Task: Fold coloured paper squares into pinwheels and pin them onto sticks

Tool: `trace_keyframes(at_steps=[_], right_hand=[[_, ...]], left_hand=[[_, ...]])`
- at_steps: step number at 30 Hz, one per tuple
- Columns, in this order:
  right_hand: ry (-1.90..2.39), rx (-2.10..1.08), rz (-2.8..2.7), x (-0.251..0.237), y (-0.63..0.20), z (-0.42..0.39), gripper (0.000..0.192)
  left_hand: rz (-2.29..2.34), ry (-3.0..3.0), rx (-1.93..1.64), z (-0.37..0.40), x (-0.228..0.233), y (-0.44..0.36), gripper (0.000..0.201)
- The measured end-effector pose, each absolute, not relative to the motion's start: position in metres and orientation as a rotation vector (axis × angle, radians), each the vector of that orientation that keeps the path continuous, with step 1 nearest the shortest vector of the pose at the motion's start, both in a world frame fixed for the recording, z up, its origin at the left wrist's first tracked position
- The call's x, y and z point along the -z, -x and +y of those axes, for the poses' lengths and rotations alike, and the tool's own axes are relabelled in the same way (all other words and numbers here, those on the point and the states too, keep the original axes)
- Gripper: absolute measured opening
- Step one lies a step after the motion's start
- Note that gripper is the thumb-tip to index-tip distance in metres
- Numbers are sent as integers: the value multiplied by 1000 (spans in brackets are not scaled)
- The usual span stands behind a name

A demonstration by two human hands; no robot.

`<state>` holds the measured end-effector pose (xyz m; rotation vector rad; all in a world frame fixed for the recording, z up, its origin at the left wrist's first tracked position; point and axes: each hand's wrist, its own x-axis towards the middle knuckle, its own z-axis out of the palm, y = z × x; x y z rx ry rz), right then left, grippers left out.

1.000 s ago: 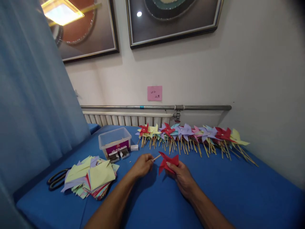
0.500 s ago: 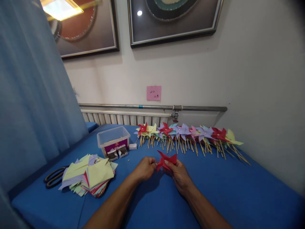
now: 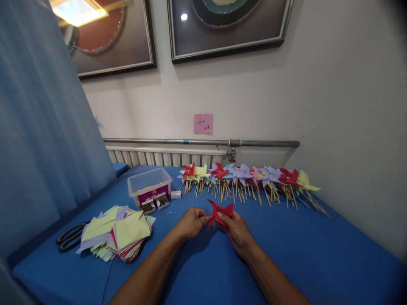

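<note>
A red paper pinwheel [image 3: 220,212] is pinched in my right hand [image 3: 238,232], thumb on top near its centre and fingers beneath. Its pointed blades stick out to the left and right. Close against its left edge, my left hand [image 3: 192,223] has thumb and fingertips pressed together. Whatever those fingertips hold, if anything, is too small to make out. Both hands are above the blue tabletop [image 3: 203,271]. Beyond them lies a row of finished-looking pinwheels [image 3: 241,173] in red, yellow, purple and pink on thin wooden sticks.
To the left lies a pile of coloured paper pieces [image 3: 132,231], with black-handled scissors [image 3: 70,237] partly under it. Behind it stand a clear plastic tub [image 3: 149,180], two small open boxes [image 3: 162,201] and a small white box [image 3: 176,194]. A blue curtain [image 3: 47,127] hangs at left.
The whole view has shifted slightly, with things appearing a little further left. My hands keep nearly the same hold around the red pinwheel.
</note>
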<state>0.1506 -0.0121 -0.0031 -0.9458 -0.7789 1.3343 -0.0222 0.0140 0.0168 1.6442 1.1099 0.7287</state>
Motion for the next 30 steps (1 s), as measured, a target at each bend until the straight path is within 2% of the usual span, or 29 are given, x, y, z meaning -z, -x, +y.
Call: trace_keyframes(at_steps=[12,30], right_hand=[[930,-1338,-763,5,-151,-11,31],[905,-1311,-735,8,-150,-9,31]], left_hand=[[1128,-1675,-729,11,-18,21,24],[1255,-1912,-766,6,-17,17,20]])
